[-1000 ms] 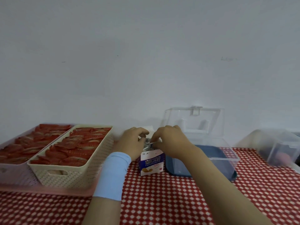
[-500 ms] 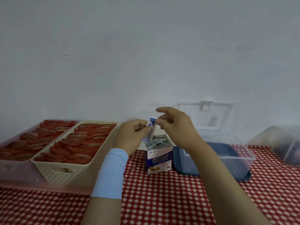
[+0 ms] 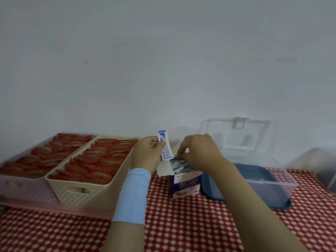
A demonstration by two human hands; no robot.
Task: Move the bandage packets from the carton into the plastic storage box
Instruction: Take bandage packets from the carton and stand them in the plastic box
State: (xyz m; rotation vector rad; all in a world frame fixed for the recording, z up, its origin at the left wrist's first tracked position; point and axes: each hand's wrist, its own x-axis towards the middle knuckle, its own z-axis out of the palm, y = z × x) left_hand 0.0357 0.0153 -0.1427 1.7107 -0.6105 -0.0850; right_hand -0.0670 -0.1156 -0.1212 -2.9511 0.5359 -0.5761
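A small white and purple carton (image 3: 187,185) stands open on the checked cloth, with several blue and white bandage packets (image 3: 180,165) upright inside. My left hand (image 3: 148,155) holds one bandage packet (image 3: 165,148) upright above the carton's left flap. My right hand (image 3: 199,151) reaches into the carton's top, its fingertips pinched on the packets there. The clear plastic storage box (image 3: 276,176) with a dark blue base stands right of the carton, its lid tipped up against the wall.
A cream perforated basket (image 3: 94,194) and a pink tray (image 3: 21,184), both full of red packets, stand at the left. Another clear container (image 3: 320,167) lies at the right edge. A pale wall rises close behind the table.
The packet has passed from my right hand's fingers into my left hand alone. My right hand has dropped back down into the carton's opening.
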